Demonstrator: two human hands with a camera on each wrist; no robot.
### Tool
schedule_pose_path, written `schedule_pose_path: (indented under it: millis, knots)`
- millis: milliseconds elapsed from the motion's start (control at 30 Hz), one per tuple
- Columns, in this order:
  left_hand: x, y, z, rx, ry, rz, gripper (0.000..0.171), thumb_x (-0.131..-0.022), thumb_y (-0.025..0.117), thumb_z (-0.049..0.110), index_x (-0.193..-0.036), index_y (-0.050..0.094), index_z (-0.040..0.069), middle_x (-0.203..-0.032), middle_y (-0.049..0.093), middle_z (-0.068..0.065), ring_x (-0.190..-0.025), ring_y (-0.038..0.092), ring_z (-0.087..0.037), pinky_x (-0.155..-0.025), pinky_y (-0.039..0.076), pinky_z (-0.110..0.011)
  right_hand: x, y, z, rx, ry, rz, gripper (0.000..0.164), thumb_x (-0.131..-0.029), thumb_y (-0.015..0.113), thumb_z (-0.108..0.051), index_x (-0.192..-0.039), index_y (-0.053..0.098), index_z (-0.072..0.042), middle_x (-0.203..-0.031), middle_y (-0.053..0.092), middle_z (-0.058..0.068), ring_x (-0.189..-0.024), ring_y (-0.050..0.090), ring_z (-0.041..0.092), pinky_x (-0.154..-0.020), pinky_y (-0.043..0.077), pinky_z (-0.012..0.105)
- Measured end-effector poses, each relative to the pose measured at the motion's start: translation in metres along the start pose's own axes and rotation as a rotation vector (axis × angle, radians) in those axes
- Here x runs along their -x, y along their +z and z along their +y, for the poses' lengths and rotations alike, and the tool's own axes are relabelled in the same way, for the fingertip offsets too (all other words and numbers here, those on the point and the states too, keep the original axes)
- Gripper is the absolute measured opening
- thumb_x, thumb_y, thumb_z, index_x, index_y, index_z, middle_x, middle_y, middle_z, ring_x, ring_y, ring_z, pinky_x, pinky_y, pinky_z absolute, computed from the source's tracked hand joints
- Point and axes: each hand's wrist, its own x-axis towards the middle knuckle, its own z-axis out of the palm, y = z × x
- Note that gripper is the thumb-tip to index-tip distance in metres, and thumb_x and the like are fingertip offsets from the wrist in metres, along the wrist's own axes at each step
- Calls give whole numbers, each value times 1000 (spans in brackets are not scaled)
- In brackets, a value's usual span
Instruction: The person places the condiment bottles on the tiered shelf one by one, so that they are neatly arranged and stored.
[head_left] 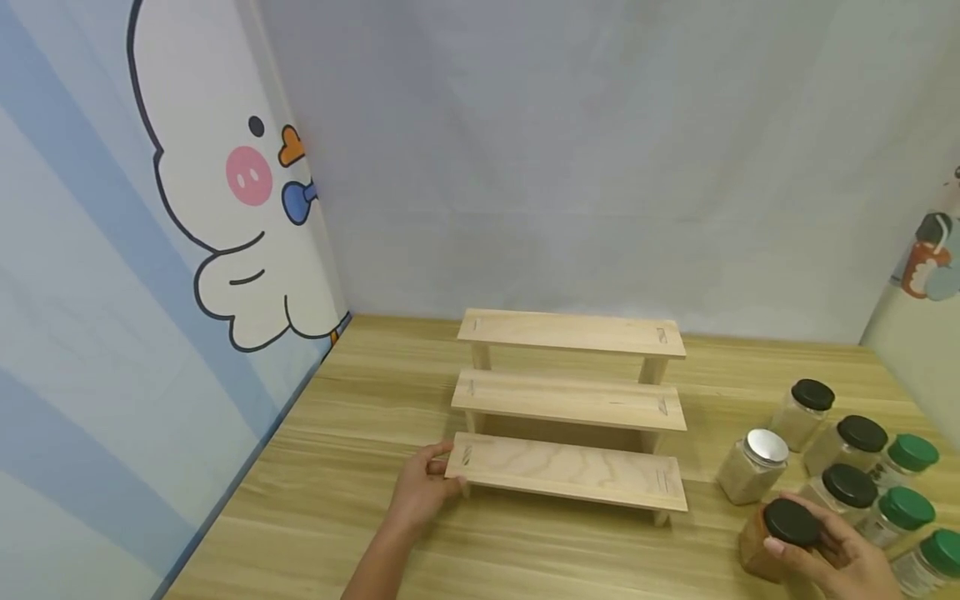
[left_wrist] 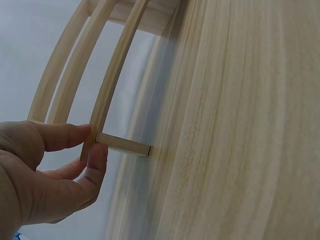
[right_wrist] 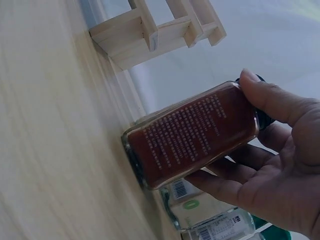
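A three-tier wooden shelf [head_left: 570, 472] stands on the table, its tiers rising toward the back. My left hand [head_left: 418, 493] pinches the left end of the lowest tier; the left wrist view shows thumb and fingers on that board's end [left_wrist: 91, 146]. At the right, my right hand [head_left: 851, 557] grips a spice jar [head_left: 761, 543] with a black lid. Reddish-brown contents and small printed text show on this jar [right_wrist: 195, 135] in the right wrist view. It is upright at the table surface; whether its base touches is unclear.
Right of the shelf stand a silver-lidded jar [head_left: 752, 468], several black-lidded jars [head_left: 840, 454] and green-lidded jars [head_left: 888, 527], close around my right hand. A grey curtain [head_left: 570, 167] hangs behind, and a cartoon-printed wall [head_left: 225, 275] borders the table's left edge.
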Motion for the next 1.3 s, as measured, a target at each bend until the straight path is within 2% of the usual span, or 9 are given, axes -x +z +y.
schedule_pose_path:
  millis: [167,300,467,567,667,900,1100,1200,1300]
  knots:
    - [0,0,1,-8,13,-2,58,-76,68,-9,-129,43,-11,-97,58,-20,-78,60,-21,-69,51,-35,-2,-1,-10,111,-15,-21,67,-81,73,-23,-134,42,5,-106,43,-28,-90,42,-19,-70,41,8]
    - [0,2,4,-17,21,-17,58,-77,68,-9,-129,43,-12,-97,57,-20,-77,60,-21,-70,51,-36,-3,-3,-16,129,-23,-30,68,-81,74,-23,-132,42,6,-106,43,-31,-90,42,-20,-70,41,8]
    - [-1,2,5,-29,13,-8,58,-75,67,-11,-128,44,-13,-94,57,-19,-75,59,-21,-68,51,-34,-4,-6,-28,172,8,-63,71,-81,74,-27,-134,40,6,-116,56,-5,-86,44,-18,-68,42,10]
    - [-1,2,7,-40,4,-6,58,-75,68,-9,-127,44,-12,-95,58,-18,-76,59,-21,-68,51,-34,-4,-5,-38,175,-3,-54,70,-80,74,-27,-134,42,4,-117,58,3,-86,46,-17,-67,44,11]
    - [0,2,8,-51,2,-7,59,-75,71,-6,-127,44,-12,-96,58,-18,-77,59,-22,-69,51,-35,-5,-4,-46,151,-26,-43,68,-81,74,-25,-133,42,4,-120,57,8,-89,46,-16,-67,44,11]
    - [0,1,8,-109,4,4,61,-73,75,-3,-126,46,-10,-95,58,-16,-79,58,-23,-69,50,-35,-8,-2,-72,115,-26,-40,70,-84,71,-27,-136,38,7,-131,40,34,-90,46,-16,-68,47,15]
    - [-2,0,7,-137,14,5,59,-73,74,-4,-125,47,-11,-93,58,-15,-77,58,-23,-67,50,-35,-10,6,-97,120,-70,21,69,-81,73,-27,-136,42,0,-128,46,30,-87,50,-13,-64,50,18]
    - [-2,1,8,-137,9,6,60,-73,73,-4,-126,46,-10,-94,57,-16,-77,57,-23,-67,50,-35,-13,10,-104,72,-107,48,65,-81,74,-21,-134,44,-1,-118,59,10,-86,53,-12,-63,51,21]
    - [-1,0,8,-131,2,3,61,-74,73,-4,-127,45,-9,-95,56,-16,-78,56,-24,-67,50,-35,-15,13,-110,34,-149,59,60,-81,74,-18,-132,46,-1,-109,59,-12,-89,55,-8,-65,50,20]
